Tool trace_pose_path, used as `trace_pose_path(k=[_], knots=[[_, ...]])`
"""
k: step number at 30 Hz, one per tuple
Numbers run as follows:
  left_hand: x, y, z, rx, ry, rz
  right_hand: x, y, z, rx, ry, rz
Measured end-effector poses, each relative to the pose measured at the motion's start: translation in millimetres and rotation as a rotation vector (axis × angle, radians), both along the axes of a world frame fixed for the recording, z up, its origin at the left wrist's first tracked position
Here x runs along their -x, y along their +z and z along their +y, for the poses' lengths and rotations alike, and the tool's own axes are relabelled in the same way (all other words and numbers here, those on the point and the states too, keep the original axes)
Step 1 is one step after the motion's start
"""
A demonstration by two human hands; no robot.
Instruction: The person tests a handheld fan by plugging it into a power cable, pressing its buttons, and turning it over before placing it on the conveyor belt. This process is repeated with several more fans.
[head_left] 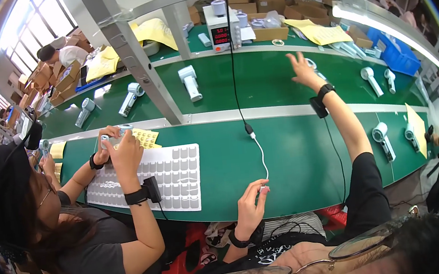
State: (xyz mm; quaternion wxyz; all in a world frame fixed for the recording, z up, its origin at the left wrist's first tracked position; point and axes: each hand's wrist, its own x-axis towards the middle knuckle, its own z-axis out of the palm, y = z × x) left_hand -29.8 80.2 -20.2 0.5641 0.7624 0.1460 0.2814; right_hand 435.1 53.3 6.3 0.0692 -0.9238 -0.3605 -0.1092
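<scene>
My left hand point(251, 206) is closed near the front edge of the green table, with the tip of a white cable point(262, 156) pinched between thumb and fingers. That cable runs up to a black connector point(249, 129) on a black cord hanging from overhead. My right arm stretches far forward, and my right hand point(304, 72) is over the green belt with its fingers spread. Beside it, partly hidden behind the hand, lies a pale handheld fan point(312, 63). I cannot tell whether the fingers touch it.
At left, a co-worker's hands point(124, 149) hold a pale device above a grey label sheet point(173, 182). Several fans, such as one fan point(190, 83), lie along the belt point(214, 84). A metal post point(138, 54) rises left of centre. A power supply point(221, 27) and blue bin point(395, 51) stand behind.
</scene>
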Motion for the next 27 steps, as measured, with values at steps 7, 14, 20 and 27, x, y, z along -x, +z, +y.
trace_pose_path(k=[7, 14, 20, 27], knots=[[0, 2, 11, 0.05, 0.031, 0.006, 62, -43, 183, -0.065, 0.253, 0.215], [0, 7, 16, 0.028, 0.037, 0.003, 137, -79, 274, -0.275, 0.263, 0.368], [3, 8, 18, 0.023, 0.071, -0.029, 138, -48, 218, -0.464, 0.495, 0.357], [6, 3, 8, 0.222, 0.049, -0.041, 168, 34, 55, -0.395, 0.445, 0.508]])
